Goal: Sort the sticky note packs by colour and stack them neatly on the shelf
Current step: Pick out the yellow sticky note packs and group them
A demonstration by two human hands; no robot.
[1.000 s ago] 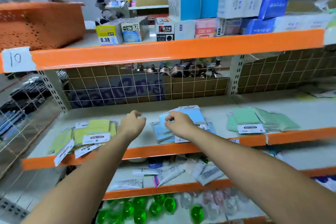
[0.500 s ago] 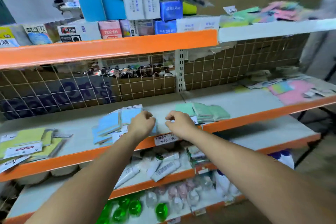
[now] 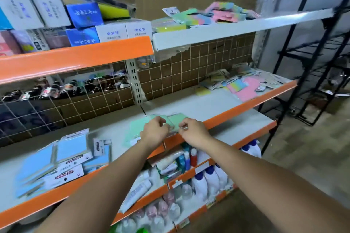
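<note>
Both hands have shifted from the blue packs (image 3: 62, 159) to the green packs (image 3: 136, 128); left hand (image 3: 154, 132) and right hand (image 3: 193, 130), fingers curled, rest on them; grip unclear.

I have just the one head view, worn high and tilted down and forward at the orange-edged shelf (image 3: 223, 117), close enough that both forearms fill the lower frame. It faces the shelf at a slant, its run receding rightward toward the black rack (image 3: 303, 73).
</note>
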